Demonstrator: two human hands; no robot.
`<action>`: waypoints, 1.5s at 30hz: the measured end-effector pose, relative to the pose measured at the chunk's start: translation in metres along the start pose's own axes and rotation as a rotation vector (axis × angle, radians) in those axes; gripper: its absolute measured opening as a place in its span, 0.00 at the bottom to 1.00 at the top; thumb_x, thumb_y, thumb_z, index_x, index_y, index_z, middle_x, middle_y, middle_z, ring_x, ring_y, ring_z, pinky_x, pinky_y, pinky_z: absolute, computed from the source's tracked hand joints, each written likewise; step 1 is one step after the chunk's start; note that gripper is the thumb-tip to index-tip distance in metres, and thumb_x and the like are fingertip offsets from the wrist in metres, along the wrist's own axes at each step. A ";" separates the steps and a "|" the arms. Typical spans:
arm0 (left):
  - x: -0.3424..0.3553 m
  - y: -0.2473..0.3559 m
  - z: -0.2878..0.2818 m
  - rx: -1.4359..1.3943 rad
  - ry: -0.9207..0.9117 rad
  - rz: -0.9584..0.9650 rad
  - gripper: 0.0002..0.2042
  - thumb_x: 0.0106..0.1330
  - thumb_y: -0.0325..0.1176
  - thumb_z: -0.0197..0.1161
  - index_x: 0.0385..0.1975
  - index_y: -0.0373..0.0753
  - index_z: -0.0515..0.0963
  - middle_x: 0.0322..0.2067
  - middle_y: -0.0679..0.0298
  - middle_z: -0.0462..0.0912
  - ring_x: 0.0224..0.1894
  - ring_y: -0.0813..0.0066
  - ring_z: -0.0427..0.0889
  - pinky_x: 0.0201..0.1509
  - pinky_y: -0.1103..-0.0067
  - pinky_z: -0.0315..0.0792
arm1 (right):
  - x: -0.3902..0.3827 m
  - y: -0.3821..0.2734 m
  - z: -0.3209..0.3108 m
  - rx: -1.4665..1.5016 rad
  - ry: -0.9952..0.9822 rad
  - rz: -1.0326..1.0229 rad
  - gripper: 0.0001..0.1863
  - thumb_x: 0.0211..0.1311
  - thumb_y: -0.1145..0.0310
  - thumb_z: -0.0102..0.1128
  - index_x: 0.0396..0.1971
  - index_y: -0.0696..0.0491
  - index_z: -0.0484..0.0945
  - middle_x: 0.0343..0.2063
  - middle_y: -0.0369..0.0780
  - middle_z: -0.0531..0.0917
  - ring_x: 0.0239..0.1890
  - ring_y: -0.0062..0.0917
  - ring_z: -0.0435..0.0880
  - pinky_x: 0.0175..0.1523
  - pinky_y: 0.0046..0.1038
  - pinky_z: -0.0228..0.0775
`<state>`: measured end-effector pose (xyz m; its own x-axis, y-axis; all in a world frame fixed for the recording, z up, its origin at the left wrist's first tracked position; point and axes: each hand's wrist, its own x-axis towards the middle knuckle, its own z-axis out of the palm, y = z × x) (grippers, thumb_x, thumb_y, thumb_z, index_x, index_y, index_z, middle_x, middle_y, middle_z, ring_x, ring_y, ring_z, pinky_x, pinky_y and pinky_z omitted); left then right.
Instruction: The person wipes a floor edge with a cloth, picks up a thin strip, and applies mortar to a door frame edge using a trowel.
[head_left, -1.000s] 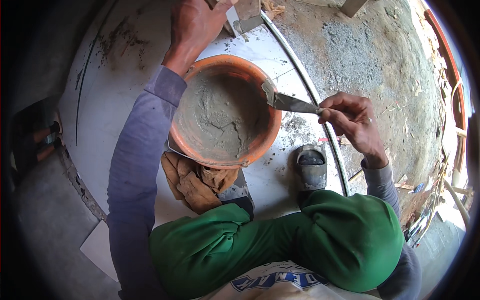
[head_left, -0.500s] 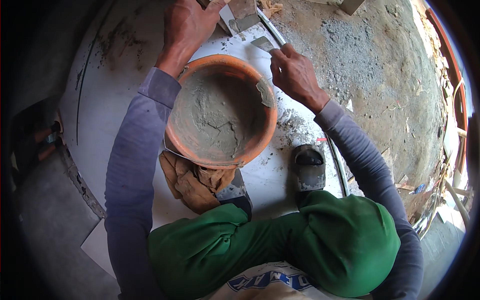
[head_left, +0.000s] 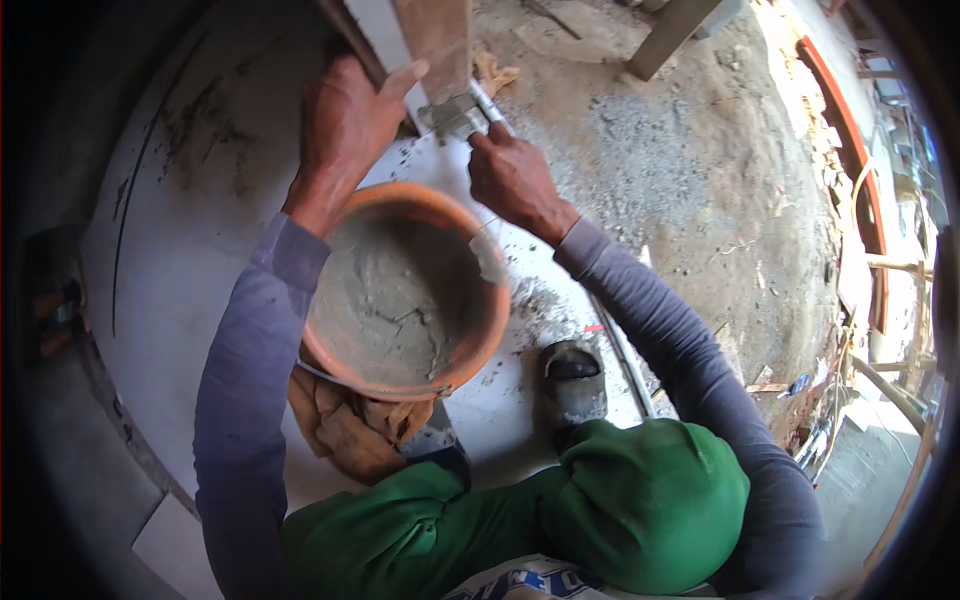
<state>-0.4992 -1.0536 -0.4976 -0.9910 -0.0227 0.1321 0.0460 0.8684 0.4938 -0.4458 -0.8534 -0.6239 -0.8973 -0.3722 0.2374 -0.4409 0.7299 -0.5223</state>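
Beyond the orange bowl, my left hand (head_left: pixel 345 130) is closed around the near end of a long board-like piece (head_left: pixel 435 50) with a white side and a brown face. My thumb presses on its edge. In my right hand (head_left: pixel 515 185) is a small trowel (head_left: pixel 452 117), held by its handle. The flat blade, smeared with grey, touches or nearly touches the end of the board-like piece. Wet grey mortar (head_left: pixel 380 300) fills the bottom of the bowl (head_left: pixel 495 330), and a lump clings to its right rim.
A crumpled brown cloth or bag (head_left: pixel 355 440) lies under the bowl's near side. My sandalled foot (head_left: pixel 573 385) rests on the white slab (head_left: pixel 160 330). A metal strip (head_left: pixel 622 355) runs along the slab's right edge. Gravelly ground (head_left: pixel 650 150) spreads to the right, with a wooden post (head_left: pixel 672 40) beyond.
The view has shifted, so the bowl sits lower and further left, and more of the board-like piece shows. The trowel blade has come from beside the piece to its near end.
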 end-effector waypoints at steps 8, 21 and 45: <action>-0.001 0.003 0.006 -0.189 0.020 -0.054 0.23 0.69 0.47 0.73 0.44 0.27 0.83 0.42 0.43 0.89 0.47 0.47 0.90 0.50 0.64 0.80 | -0.025 -0.028 -0.055 0.187 0.137 0.118 0.08 0.63 0.75 0.62 0.39 0.56 0.73 0.31 0.48 0.75 0.27 0.49 0.79 0.30 0.50 0.70; 0.006 -0.017 0.018 -0.031 0.091 0.104 0.26 0.66 0.55 0.73 0.35 0.30 0.85 0.30 0.42 0.88 0.35 0.40 0.89 0.37 0.59 0.82 | -0.037 -0.004 -0.020 0.088 0.021 0.170 0.08 0.56 0.67 0.65 0.27 0.57 0.81 0.30 0.51 0.82 0.31 0.50 0.84 0.38 0.50 0.77; 0.002 -0.003 0.006 -0.082 0.030 -0.096 0.29 0.67 0.52 0.73 0.42 0.24 0.81 0.38 0.36 0.87 0.42 0.40 0.89 0.43 0.59 0.81 | 0.001 -0.004 0.001 0.083 0.137 0.038 0.08 0.56 0.71 0.65 0.23 0.60 0.80 0.27 0.52 0.83 0.30 0.50 0.84 0.37 0.48 0.77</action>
<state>-0.5021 -1.0529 -0.5041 -0.9872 -0.1195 0.1057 -0.0376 0.8180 0.5739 -0.4449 -0.8569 -0.6227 -0.9102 -0.2596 0.3227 -0.4086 0.6901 -0.5973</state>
